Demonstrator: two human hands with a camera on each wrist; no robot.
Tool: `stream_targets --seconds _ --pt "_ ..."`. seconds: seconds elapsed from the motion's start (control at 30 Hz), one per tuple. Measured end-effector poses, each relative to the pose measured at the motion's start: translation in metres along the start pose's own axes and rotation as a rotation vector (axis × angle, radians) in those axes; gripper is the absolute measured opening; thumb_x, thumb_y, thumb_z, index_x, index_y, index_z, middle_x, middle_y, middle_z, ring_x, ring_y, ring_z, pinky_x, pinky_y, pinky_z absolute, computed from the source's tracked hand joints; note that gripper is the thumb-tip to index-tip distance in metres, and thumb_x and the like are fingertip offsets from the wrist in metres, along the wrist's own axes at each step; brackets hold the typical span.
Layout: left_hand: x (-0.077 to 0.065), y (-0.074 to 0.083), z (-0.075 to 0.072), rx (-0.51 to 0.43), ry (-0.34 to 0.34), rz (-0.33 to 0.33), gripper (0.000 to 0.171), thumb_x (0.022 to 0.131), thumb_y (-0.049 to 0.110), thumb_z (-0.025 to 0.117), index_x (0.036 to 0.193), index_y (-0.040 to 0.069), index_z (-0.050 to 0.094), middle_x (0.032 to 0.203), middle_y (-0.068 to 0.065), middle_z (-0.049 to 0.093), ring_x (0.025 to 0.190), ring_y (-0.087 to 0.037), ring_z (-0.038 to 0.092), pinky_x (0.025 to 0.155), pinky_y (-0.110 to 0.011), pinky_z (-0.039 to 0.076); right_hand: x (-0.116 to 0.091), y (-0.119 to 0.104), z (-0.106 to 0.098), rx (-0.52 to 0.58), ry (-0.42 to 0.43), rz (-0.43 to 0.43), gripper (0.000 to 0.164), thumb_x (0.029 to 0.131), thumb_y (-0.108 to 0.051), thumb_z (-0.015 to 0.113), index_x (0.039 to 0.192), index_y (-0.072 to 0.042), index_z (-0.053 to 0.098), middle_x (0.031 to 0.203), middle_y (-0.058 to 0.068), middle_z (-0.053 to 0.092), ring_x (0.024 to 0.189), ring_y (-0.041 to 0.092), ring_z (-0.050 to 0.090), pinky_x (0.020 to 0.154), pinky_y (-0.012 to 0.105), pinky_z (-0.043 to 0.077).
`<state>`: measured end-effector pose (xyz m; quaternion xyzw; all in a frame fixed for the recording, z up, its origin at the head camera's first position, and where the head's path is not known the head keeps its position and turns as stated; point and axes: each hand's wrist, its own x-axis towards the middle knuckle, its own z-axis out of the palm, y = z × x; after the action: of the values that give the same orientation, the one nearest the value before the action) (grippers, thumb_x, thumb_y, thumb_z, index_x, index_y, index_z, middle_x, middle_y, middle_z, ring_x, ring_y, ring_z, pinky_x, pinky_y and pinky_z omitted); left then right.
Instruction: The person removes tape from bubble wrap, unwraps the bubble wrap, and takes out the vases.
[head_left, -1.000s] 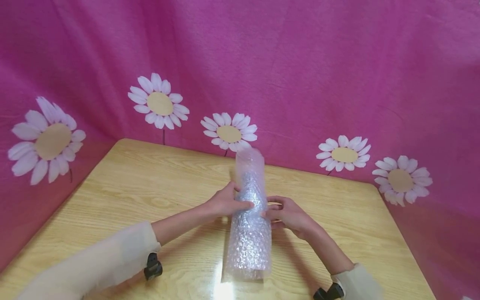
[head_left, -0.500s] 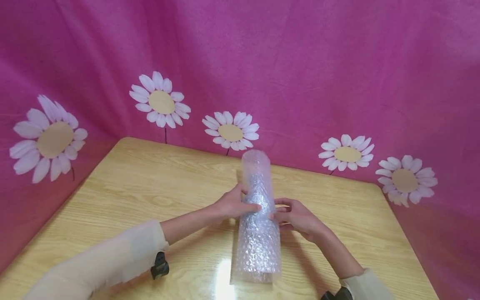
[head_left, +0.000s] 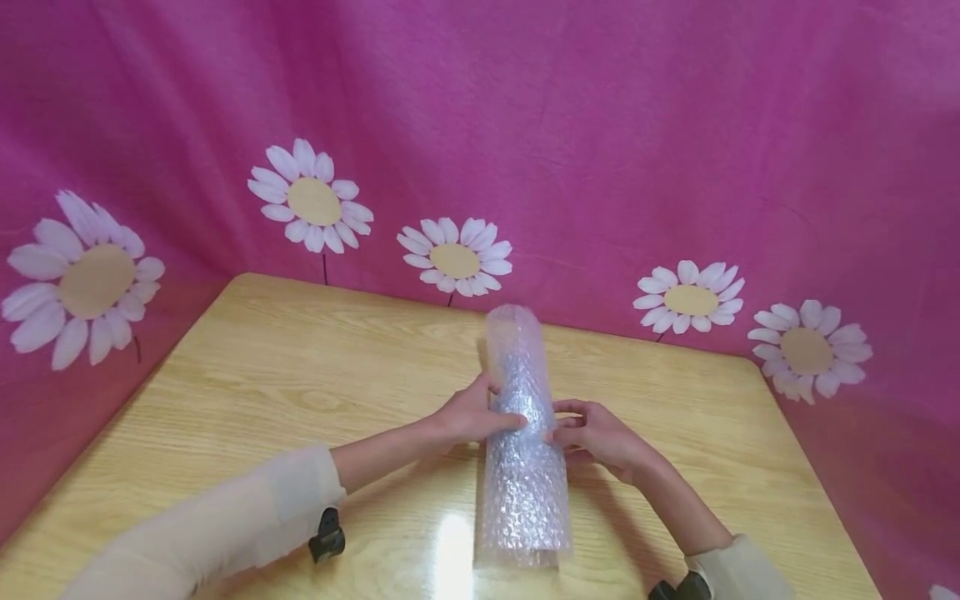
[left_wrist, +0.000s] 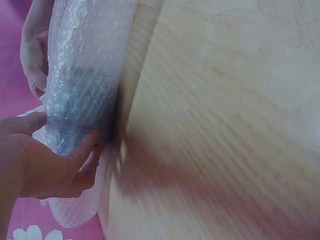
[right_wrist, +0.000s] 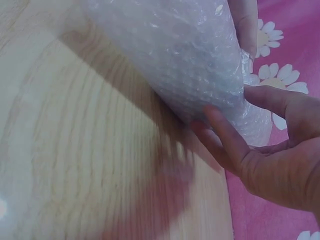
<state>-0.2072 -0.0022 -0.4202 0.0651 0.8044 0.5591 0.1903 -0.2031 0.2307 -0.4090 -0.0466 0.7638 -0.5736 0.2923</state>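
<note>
A long bubble-wrap roll lies on the table, its length running away from me. Through its layers a darker, bluish-grey thing shows in the left wrist view; its kind is blurred by the bubbles. My left hand grips the roll from the left, thumb lying across the top and fingers down the far side. From the right, my right hand holds it near the middle, thumb on top and fingers spread along the side. Both ends of the wrap extend past the hands.
The light wood table runs back to a pink cloth backdrop printed with white daisies. Cloth also hangs at both sides. A bright reflection shines on the tabletop left of the roll's near end.
The bubble-wrap roll and both hands have shifted a little to the right in the head view. Both hands have kept their hold on it.
</note>
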Motion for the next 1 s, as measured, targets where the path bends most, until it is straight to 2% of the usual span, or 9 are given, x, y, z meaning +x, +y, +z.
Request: stream_targets --seconds 0.17,0.37,0.57,0.67,0.73,0.9,1.0 --pt "-0.001 0.0 0.002 0.049 -0.004 0.004 0.053 0.087 0.029 0.078 0.121 0.004 0.047 0.095 -0.011 0.058 0.081 -0.021 0.058 0.065 -0.032 0.053 0.0 0.004 -0.002 0.019 -0.008 -0.003 0.064 0.093 -0.007 0.065 0.145 0.012 0.031 0.112 0.017 0.066 0.098 0.023 0.066 0.088 0.044 0.056" --pt "0.0 0.001 0.002 0.064 -0.02 0.003 0.051 0.088 0.03 0.077 0.12 0.004 0.047 0.092 -0.01 0.057 0.079 -0.02 0.056 0.063 -0.03 0.05 -0.002 0.002 -0.002 0.001 -0.002 0.007 0.064 0.093 -0.007 0.065 0.144 0.012 0.032 0.114 0.018 0.064 0.098 0.023 0.066 0.088 0.044 0.056" --pt "0.0 0.0 -0.004 0.135 -0.069 0.04 0.053 0.089 0.033 0.075 0.125 0.005 0.047 0.093 -0.01 0.058 0.08 -0.019 0.054 0.064 -0.03 0.047 -0.002 0.003 -0.004 -0.007 -0.01 0.013 0.064 0.094 -0.007 0.065 0.145 0.011 0.032 0.114 0.018 0.064 0.099 0.025 0.065 0.089 0.044 0.056" --pt "-0.001 -0.003 -0.01 0.196 -0.1 0.088 0.056 0.089 0.035 0.074 0.13 0.006 0.049 0.107 -0.013 0.063 0.09 -0.021 0.06 0.069 -0.032 0.052 0.0 0.004 -0.005 -0.006 -0.014 0.018 0.065 0.094 -0.008 0.066 0.145 0.011 0.032 0.114 0.018 0.064 0.099 0.025 0.066 0.089 0.045 0.056" --pt "-0.001 -0.005 -0.014 0.244 -0.105 0.146 0.056 0.089 0.036 0.074 0.132 0.008 0.051 0.116 -0.014 0.064 0.096 -0.021 0.063 0.073 -0.033 0.054 0.001 0.004 -0.006 -0.007 -0.017 0.022 0.065 0.094 -0.009 0.066 0.145 0.011 0.032 0.114 0.018 0.064 0.099 0.025 0.066 0.089 0.045 0.056" --pt "-0.004 -0.01 -0.02 0.402 -0.055 0.323 0.058 0.09 0.04 0.072 0.135 0.007 0.056 0.124 -0.012 0.063 0.101 -0.022 0.063 0.082 -0.036 0.055 0.003 0.003 -0.006 -0.016 -0.018 0.027 0.066 0.093 -0.011 0.067 0.144 0.011 0.033 0.115 0.018 0.063 0.098 0.025 0.066 0.089 0.045 0.056" --pt "-0.007 -0.011 -0.021 0.524 -0.017 0.405 0.068 0.091 0.044 0.069 0.144 0.005 0.05 0.135 -0.014 0.058 0.116 -0.026 0.058 0.095 -0.04 0.051 0.002 0.003 -0.006 -0.016 -0.02 0.029 0.065 0.093 -0.01 0.067 0.144 0.011 0.033 0.117 0.019 0.063 0.098 0.025 0.066 0.088 0.044 0.056"
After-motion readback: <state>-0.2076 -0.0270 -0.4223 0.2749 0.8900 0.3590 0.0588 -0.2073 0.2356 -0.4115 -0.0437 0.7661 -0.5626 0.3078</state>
